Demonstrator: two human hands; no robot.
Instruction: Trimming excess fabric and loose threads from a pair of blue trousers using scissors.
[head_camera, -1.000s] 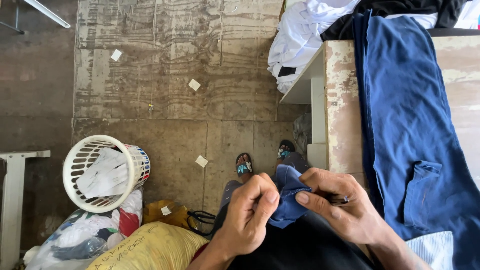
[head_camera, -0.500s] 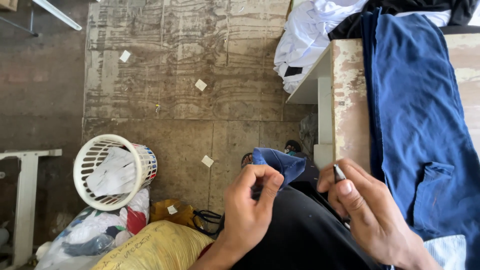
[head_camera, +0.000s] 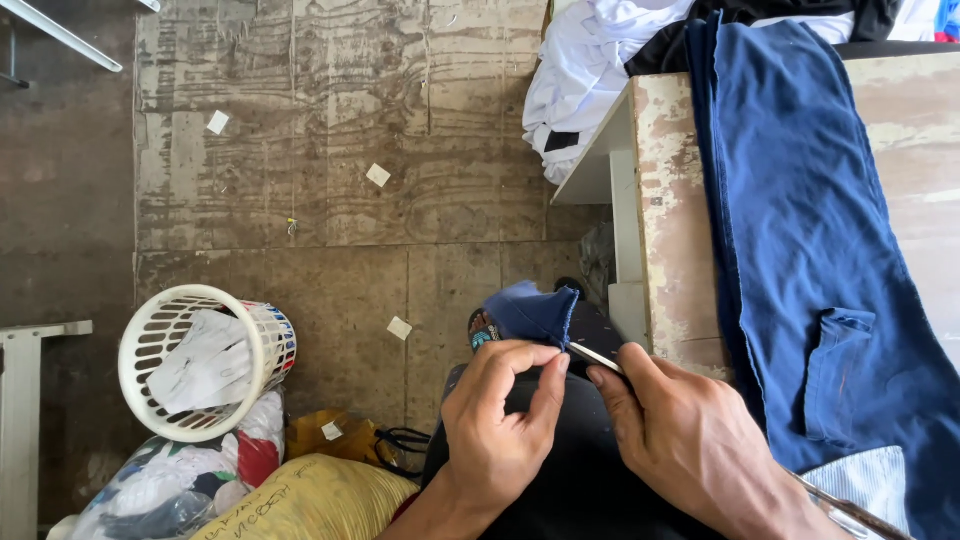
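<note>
One small dark blue fabric scrap (head_camera: 532, 313) is pinched by the left hand (head_camera: 500, 420); the right hand (head_camera: 690, 440) grips one thin metal blade (head_camera: 597, 357) touching it. One blue garment (head_camera: 810, 230) drapes the worn counter (head_camera: 665, 200); one white plastic basket (head_camera: 205, 360) stands on the floor.

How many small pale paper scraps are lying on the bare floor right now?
3: one scrap at upper left, one scrap mid-floor, one scrap near the white basket. A similar piece sits on the yellow bag; others may be hidden.
</note>
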